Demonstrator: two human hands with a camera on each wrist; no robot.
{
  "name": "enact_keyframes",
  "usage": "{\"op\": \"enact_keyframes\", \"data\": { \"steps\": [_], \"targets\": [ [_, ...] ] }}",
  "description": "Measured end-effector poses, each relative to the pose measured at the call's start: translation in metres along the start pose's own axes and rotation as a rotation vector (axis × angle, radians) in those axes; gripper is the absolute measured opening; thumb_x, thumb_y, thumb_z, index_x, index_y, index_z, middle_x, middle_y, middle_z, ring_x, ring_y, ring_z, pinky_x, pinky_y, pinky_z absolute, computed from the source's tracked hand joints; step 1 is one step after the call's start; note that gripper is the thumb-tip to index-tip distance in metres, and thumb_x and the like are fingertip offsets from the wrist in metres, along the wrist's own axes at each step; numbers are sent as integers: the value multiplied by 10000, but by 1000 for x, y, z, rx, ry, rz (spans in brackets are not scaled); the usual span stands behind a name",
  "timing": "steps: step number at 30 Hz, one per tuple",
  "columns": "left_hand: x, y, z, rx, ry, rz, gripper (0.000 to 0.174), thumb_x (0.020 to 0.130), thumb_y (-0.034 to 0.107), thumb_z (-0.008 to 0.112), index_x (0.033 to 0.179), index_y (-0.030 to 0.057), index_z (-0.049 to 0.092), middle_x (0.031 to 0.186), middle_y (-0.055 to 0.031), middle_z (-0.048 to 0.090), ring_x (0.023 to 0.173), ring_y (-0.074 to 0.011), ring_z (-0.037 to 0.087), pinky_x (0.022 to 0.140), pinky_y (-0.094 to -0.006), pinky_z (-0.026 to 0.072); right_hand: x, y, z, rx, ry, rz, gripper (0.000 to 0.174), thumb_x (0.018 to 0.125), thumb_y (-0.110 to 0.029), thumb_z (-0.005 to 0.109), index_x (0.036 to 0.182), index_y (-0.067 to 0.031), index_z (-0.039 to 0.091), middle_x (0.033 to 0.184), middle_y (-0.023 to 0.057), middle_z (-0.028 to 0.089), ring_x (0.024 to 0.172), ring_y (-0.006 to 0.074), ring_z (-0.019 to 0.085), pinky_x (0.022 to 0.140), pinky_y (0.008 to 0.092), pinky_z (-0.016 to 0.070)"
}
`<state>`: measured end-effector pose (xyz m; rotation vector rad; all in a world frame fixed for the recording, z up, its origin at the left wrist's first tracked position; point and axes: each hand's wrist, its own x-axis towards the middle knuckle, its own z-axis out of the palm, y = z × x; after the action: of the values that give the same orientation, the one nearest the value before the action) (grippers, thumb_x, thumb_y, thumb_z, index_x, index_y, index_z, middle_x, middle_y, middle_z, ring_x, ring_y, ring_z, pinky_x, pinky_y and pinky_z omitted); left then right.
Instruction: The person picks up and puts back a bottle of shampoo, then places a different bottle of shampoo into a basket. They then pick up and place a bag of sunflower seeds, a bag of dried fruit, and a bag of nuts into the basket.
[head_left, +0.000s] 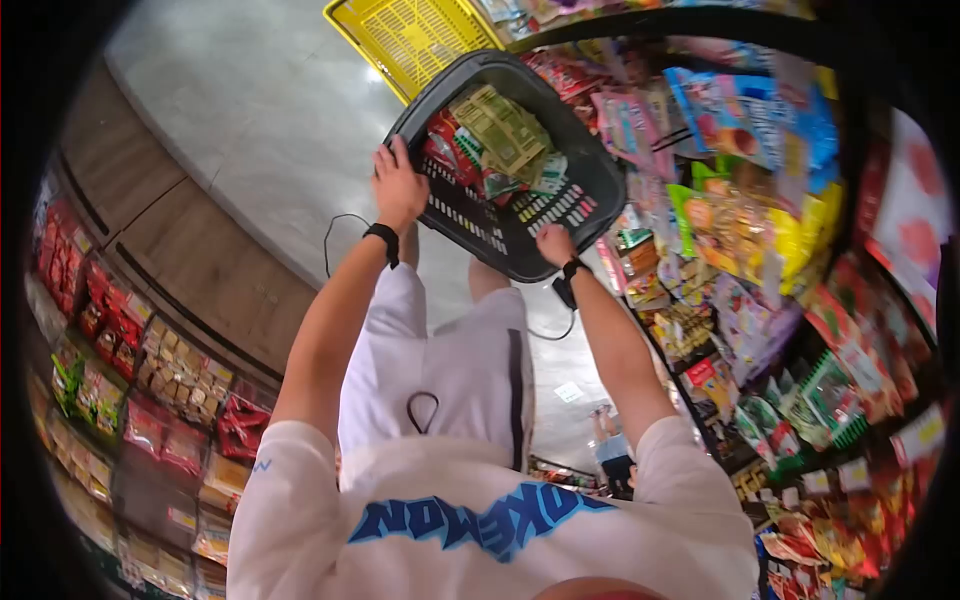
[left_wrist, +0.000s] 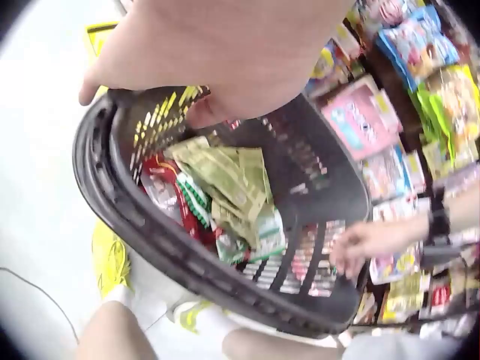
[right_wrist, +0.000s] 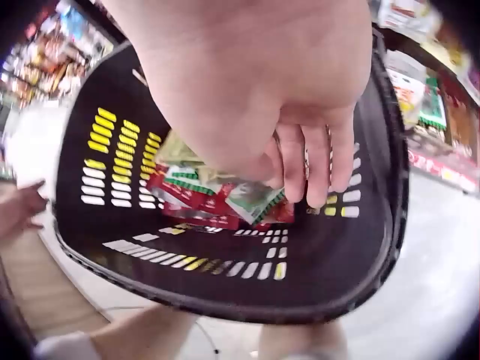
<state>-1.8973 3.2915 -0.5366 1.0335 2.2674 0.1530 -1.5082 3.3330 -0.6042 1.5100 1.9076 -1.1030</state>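
Observation:
A dark grey shopping basket (head_left: 597, 165) with slotted walls sits in front of the person's legs. Inside it lie several packets: an olive-green packet (head_left: 505, 130) on top, with a red packet (left_wrist: 196, 221) and a green-and-white packet (right_wrist: 255, 201) partly underneath. At the basket's left rim is the left hand (head_left: 402, 192), its fingers extended along the edge. The right hand (head_left: 556, 245) reaches over the near right rim into the basket. In the right wrist view its fingers (right_wrist: 319, 169) hang loosely bent above the packets, with nothing visible in them.
A yellow basket (head_left: 415, 40) stands just beyond the dark one. Shelves of bagged snacks (head_left: 735, 215) crowd the right side. A low wooden ledge (head_left: 150, 215) and shelves of red packets (head_left: 105, 320) line the left. Pale floor (head_left: 270, 110) runs between them.

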Motion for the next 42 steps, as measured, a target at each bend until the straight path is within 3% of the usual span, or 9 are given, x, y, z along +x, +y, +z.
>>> {"op": "enact_keyframes", "data": {
  "steps": [9, 13, 18, 19, 27, 30, 32, 34, 42],
  "targets": [
    [-6, -28, 64, 264, 178, 286, 808, 832, 342, 549, 1496, -22, 268, 1458, -485, 79, 1372, -638, 67, 1127, -651, 76, 178, -47, 77, 772, -730, 356, 484, 984, -250, 489, 1442, -327, 353, 1392, 81, 380, 958, 290, 576, 812, 445, 518],
    [-11, -31, 66, 226, 189, 292, 799, 842, 364, 533, 1491, -27, 279, 1456, -493, 62, 1369, -648, 43, 1125, -656, 58, 209, -31, 124, 1254, -505, 677, 557, 971, -304, 585, 1458, -119, 387, 1569, 109, 231, 1265, 351, 470, 878, 491, 539],
    [-6, -29, 67, 220, 201, 299, 804, 840, 363, 523, 1498, -22, 266, 1460, -489, 50, 1369, -650, 30, 1126, -656, 43, 231, 29, 199, 1614, -239, 475, 402, 977, -331, 579, 1262, -53, 516, 1145, 141, 606, 990, 240, 623, 699, 378, 565],
    [-8, -28, 67, 215, 199, 293, 805, 840, 360, 524, 1499, -21, 262, 1461, -488, 49, 1370, -649, 29, 1127, -655, 43, 222, 14, 179, 1768, -217, 835, 351, 981, -334, 574, 1203, -64, 536, 1028, 126, 638, 887, 227, 647, 658, 349, 556],
    [-18, -37, 41, 110, 127, 404, 816, 905, 473, 528, 1489, -33, 264, 1511, -416, 73, 1415, -569, 67, 1136, -641, 103, 26, -114, -26, 921, 46, 108, 126, 935, -110, 612, 931, -13, 692, 683, 1, 612, 525, 81, 538, 472, 262, 423],
    [-9, -19, -13, -106, -352, 99, 841, 914, 567, 514, 1469, -28, 306, 1518, -349, 214, 1434, -460, 203, 1137, -562, 231, -81, -173, -104, 668, 288, -273, 153, 935, -100, 590, 1023, -37, 699, 771, 47, 649, 592, 104, 581, 530, 281, 474],
    [-9, -2, -61, -686, -772, 463, 649, 1001, 504, 408, 1443, 29, 386, 1342, -202, 554, 1252, -307, 531, 1068, -354, 391, -189, -237, -193, 617, 367, -357, 190, 892, -81, 610, 1055, -36, 695, 1001, 152, 688, 918, 258, 645, 830, 356, 498],
    [-69, 61, -150, -1350, -1175, -19, 690, 991, 617, 336, 1416, 79, 419, 1290, -100, 602, 1113, -240, 612, 961, -357, 471, -260, -257, -230, 712, 396, -284, 262, 897, -65, 600, 1147, -78, 676, 1007, 151, 661, 931, 262, 636, 844, 359, 488],
    [-199, 215, -330, -1042, -734, 648, 367, 1023, 176, 509, 1343, -3, 490, 1074, -11, 627, 964, -73, 568, 838, -227, 456, -463, -300, -267, 854, 738, -325, 394, 902, -59, 615, 1290, -128, 623, 1110, 147, 657, 880, 209, 619, 778, 319, 484]
  ]
}}
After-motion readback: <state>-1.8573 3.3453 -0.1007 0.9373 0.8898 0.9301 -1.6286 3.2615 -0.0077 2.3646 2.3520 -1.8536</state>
